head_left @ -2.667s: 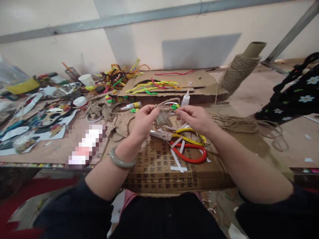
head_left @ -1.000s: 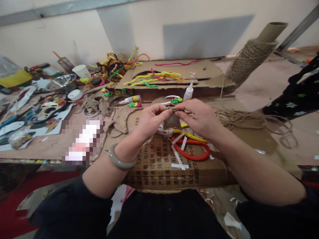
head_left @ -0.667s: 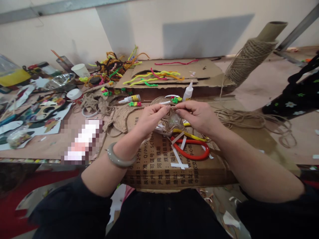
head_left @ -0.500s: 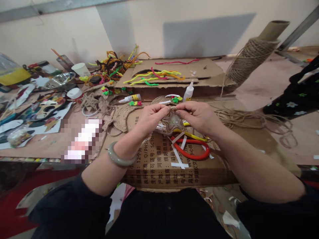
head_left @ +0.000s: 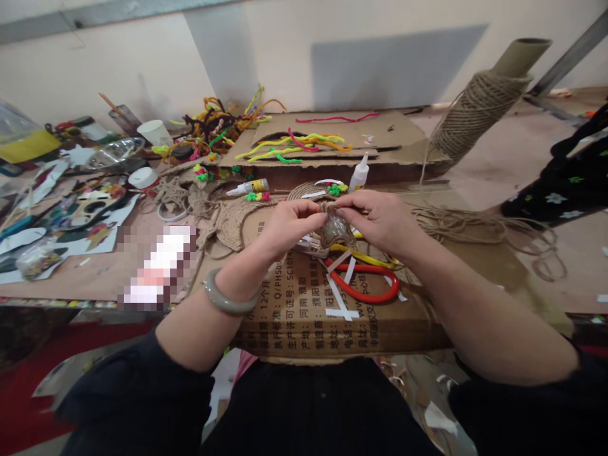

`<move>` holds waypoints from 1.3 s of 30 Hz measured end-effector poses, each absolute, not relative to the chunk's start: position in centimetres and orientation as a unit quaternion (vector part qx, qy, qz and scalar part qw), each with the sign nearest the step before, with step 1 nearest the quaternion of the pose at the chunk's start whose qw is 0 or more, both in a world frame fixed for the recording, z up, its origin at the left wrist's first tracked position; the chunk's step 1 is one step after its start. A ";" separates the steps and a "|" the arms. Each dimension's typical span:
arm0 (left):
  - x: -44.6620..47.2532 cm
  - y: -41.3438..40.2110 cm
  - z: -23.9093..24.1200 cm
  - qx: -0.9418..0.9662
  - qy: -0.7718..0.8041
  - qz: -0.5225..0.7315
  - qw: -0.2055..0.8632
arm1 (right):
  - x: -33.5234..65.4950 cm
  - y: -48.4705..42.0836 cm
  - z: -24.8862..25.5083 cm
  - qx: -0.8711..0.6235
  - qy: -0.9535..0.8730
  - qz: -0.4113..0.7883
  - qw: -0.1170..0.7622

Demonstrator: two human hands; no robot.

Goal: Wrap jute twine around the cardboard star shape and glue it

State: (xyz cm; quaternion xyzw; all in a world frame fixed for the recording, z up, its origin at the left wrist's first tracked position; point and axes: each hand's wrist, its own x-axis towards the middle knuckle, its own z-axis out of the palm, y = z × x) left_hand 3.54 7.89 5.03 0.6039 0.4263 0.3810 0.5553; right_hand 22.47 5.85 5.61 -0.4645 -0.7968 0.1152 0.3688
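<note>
My left hand [head_left: 289, 227] and my right hand [head_left: 375, 218] meet above a printed cardboard sheet [head_left: 304, 310]. Between them they pinch a small star-shaped piece wrapped in jute twine [head_left: 335, 228]; both hands are closed on it, fingertips touching at its top edge. A pale bangle [head_left: 228, 297] sits on my left wrist. Under the hands lie scissors with yellow handles [head_left: 365, 256] and a red loop handle [head_left: 365, 285], plus several white paper strips [head_left: 339, 297].
A big twine spool [head_left: 475, 107] leans at the back right, loose twine [head_left: 475, 225] trailing from it. Glue bottles [head_left: 358, 174] and pipe cleaners [head_left: 294, 149] lie behind the hands. Paper scraps, cups and a bowl [head_left: 114, 152] crowd the left. A dark flowered bag [head_left: 565, 183] sits right.
The hands have turned the twine-wrapped star and shifted their pinch to its upper edge; the view has dropped a little since the earliest frame.
</note>
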 end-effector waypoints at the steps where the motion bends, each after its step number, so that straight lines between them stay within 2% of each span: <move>1: 3.6 7.9 5.0 0.604 0.432 0.379 0.552 | 22.4 5.8 5.5 -0.464 -0.796 0.109 0.373; 10: 4.0 7.8 4.7 0.604 0.431 0.395 0.542 | 22.3 6.2 4.5 -0.415 -0.802 0.002 0.430; 26: 4.2 7.9 4.1 0.596 0.417 0.485 0.486 | 21.3 5.1 4.6 -0.433 -0.799 -0.184 0.376; 39: 4.4 7.6 4.5 0.561 0.395 0.493 0.536 | 20.9 4.9 4.4 -0.409 -0.796 -0.258 0.364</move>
